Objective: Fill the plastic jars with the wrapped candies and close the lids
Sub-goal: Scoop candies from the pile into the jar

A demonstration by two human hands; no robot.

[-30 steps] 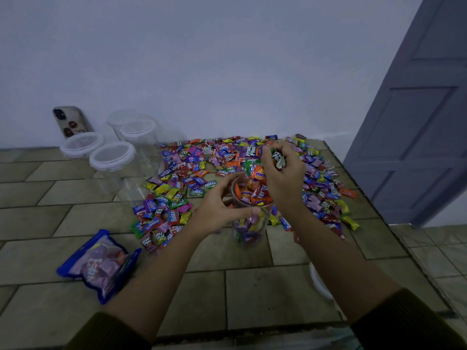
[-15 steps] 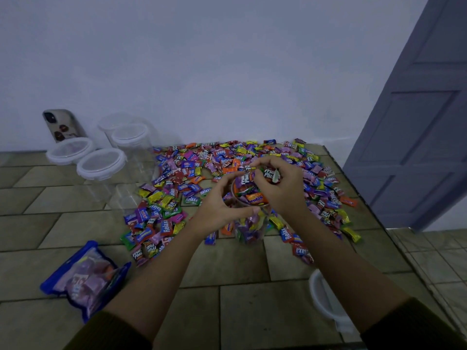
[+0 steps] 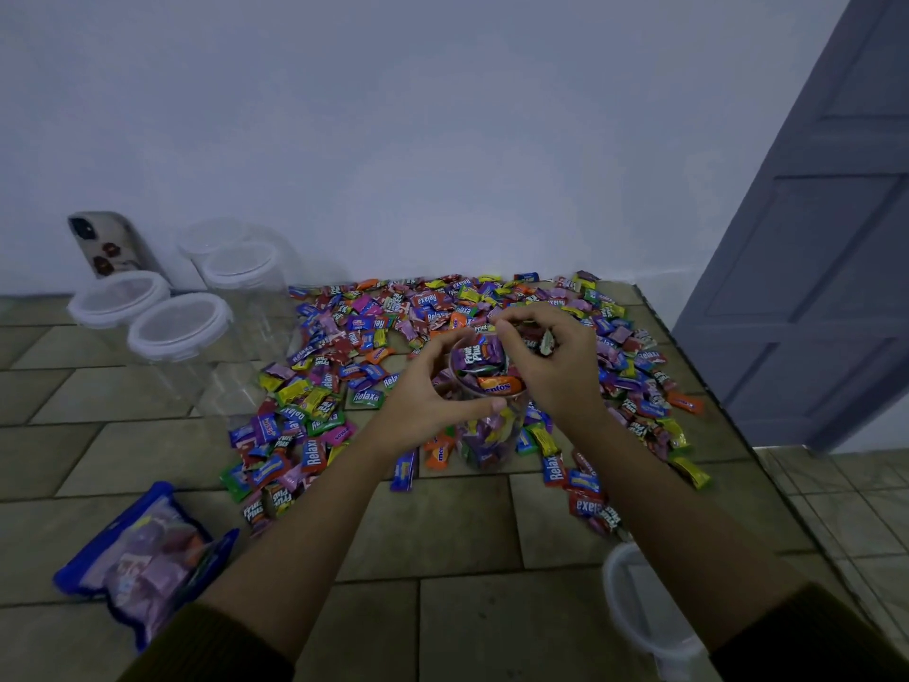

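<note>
Your white lid, at the near right edge of the tiled top, shows more than it did a second ago, when only a sliver peeked past your right forearm. The view has tipped down a little. The blue bag lies where it lay, near left. Your left hand has not let go: thumb and fingers stay curled round the rim of the jar, which stands upright at the near edge of the loose candies. Your right hand has come down from above the jar to its mouth, fingers curled, with a wrapped candy pinched in them. The jar is filled close to the rim, with an orange wrapper on top.

Your right forearm covers part of the lid, and the frame cuts off its near side. The bag's contents blur behind its film. Your hands hide much of the jar's rim, and you cannot tell whether the right hand holds more than that one candy. Farther left, four lidded jars stand together, their clear walls hard to make out against the tiles. The rearmost nearly melts into the wall. A phone leans on the wall behind them, and the frame cuts off the door at far right.
</note>
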